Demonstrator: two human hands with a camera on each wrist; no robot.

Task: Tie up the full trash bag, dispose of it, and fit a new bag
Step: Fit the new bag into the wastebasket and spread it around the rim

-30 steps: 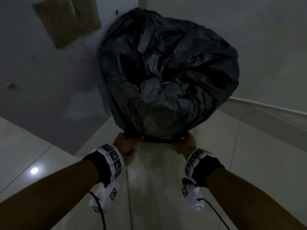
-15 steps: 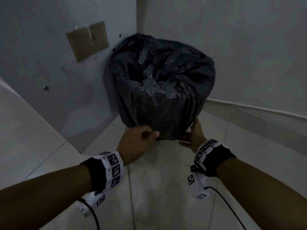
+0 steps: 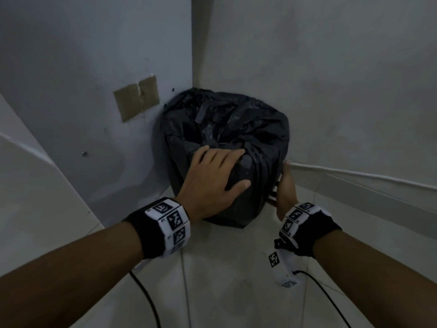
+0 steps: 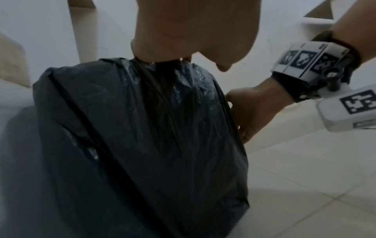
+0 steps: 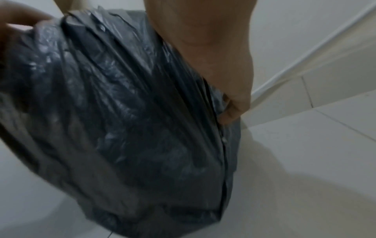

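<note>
Bin [image 3: 227,147] draped in a black trash bag [image 3: 248,114] stands on the pale tiled floor [image 3: 236,268] in the corner where two walls meet, its top open onto crumpled black plastic, with no contents discernible beneath. Left hand [image 3: 212,181] lies flat with fingers spread over the near rim and side of the bag, holding nothing, while the right hand [image 3: 285,185] presses straight-fingered against the bag's right side. Brown tape patches [image 3: 136,98] are stuck on the left wall just beside the bin.
</note>
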